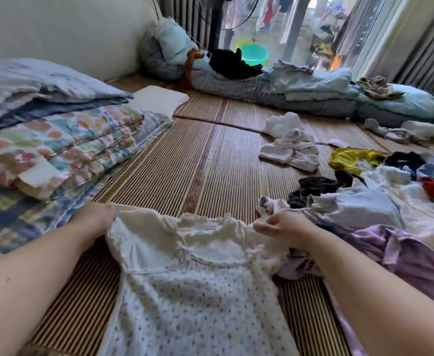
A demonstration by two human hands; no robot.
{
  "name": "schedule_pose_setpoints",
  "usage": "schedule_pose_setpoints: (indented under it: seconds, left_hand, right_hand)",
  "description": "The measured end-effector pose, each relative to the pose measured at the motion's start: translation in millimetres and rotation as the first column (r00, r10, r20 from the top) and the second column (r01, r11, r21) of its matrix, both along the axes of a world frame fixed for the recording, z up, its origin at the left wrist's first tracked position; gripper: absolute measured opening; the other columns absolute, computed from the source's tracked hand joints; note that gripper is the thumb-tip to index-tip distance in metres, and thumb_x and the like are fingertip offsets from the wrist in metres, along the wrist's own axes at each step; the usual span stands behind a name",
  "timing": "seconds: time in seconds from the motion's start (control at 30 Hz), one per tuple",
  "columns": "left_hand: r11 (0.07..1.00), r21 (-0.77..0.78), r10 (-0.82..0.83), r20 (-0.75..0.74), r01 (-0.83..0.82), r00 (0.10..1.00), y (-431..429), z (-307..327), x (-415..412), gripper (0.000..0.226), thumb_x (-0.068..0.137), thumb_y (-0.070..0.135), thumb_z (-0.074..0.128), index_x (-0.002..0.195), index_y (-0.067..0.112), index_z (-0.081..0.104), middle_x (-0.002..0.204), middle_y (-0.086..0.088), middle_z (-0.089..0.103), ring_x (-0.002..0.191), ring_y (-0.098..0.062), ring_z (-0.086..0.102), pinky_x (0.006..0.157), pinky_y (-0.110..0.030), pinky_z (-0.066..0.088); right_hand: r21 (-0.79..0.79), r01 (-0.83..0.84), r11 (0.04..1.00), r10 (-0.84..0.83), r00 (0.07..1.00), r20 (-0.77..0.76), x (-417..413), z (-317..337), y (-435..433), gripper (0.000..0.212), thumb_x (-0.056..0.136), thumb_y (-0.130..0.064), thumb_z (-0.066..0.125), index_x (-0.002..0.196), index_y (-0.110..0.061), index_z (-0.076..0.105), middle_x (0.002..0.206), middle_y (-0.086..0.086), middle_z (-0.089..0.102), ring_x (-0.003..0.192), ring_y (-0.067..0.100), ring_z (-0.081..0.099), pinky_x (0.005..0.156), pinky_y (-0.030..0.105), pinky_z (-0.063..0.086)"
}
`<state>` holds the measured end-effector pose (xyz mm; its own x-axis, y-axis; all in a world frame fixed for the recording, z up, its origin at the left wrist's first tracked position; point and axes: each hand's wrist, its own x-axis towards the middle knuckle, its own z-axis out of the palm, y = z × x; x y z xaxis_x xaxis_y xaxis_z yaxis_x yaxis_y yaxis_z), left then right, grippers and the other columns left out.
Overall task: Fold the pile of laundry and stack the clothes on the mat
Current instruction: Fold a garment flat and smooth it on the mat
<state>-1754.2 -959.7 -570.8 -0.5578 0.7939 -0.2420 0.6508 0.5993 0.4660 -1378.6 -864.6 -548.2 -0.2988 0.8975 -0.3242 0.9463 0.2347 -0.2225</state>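
So the woven striped mat (210, 160) takes up most of the floor here, ribbed like bamboo or reed, flat and firm, which is probably why it's the folding surface. Along its left edge sits a stack of folded quilts (56, 140), puffy and patterned with pastel blotches, parked out of the way. To the right is the laundry pile (390, 196), a loose heap of soft stuff: pale grey, black, yellow and red pieces, with a lilac garment (403, 258) slumped at the near side. It looks like the unsorted pile, so most of the task is still ahead, I'd guess.

Spread front and centre on the mat is a cream dotted top (197, 278), thin crinkly cotton by the look of it, with a plain yoke and frilly ruffled neckline and sleeves. It's laid flat, neck pointing away from the person, likely so the sides can be folded in evenly.

Further out there's a little clump of white socks (291, 150), balled and rumpled.

The left hand (95, 219) is at the top's left shoulder; its fingers are tucked behind the fabric edge, so I can't tell what they're doing. The right hand (282, 228) has its fingers curled, pinching the ruffled right shoulder, seemingly tugging it straight.
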Motion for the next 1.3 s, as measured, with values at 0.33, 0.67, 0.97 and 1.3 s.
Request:
schedule_pose_setpoints:
  seconds: [0.33,0.67,0.97,1.3]
  left_hand:
    - [0.99,0.05,0.123,0.18,-0.134,0.976,-12,1,8,0.023,0.094,0.016,0.055,0.107,0.0,0.066,0.116,-0.022,0.064,0.104,-0.034,0.062,0.075,-0.036,0.049]
    - [1.0,0.01,0.008,0.114,-0.009,0.993,-31,16,11,0.021,0.077,0.007,0.069,0.095,0.012,0.062,0.085,-0.011,0.066,0.073,-0.025,0.061,0.054,-0.026,0.039]
    - [0.99,0.14,-0.04,0.299,-0.002,0.953,-19,23,27,0.016,0.081,0.005,0.059,0.096,-0.001,0.06,0.091,-0.005,0.055,0.058,-0.023,0.048,0.049,-0.028,0.038]
    - [0.966,0.029,-0.234,0.519,0.257,0.822,-9,20,60,0.016,0.095,0.027,0.058,0.091,0.016,0.069,0.079,-0.003,0.066,0.061,-0.012,0.058,0.051,-0.023,0.046]
  right_hand:
    - [-0.041,0.232,0.972,-0.227,0.969,0.098,10,-15,-10,0.091,0.083,-0.08,0.032,0.147,-0.015,0.036,0.146,0.013,0.046,0.133,0.03,0.043,0.106,0.041,0.039]
    - [0.104,0.159,0.982,-0.166,0.984,0.063,-17,-15,-18,0.021,0.091,-0.039,0.056,0.082,-0.02,0.053,0.088,0.001,0.059,0.098,0.027,0.059,0.097,0.049,0.043]
    - [0.014,0.381,0.925,-0.356,0.876,-0.324,-31,12,-25,0.05,0.077,-0.006,0.074,0.122,-0.017,0.054,0.087,-0.004,0.052,0.076,0.012,0.055,0.053,0.024,0.044]
    - [-0.467,0.202,0.861,-0.466,0.681,-0.565,-60,8,-33,0.03,0.095,-0.005,0.055,0.125,-0.003,0.057,0.105,0.014,0.064,0.081,0.021,0.069,0.068,0.03,0.058]
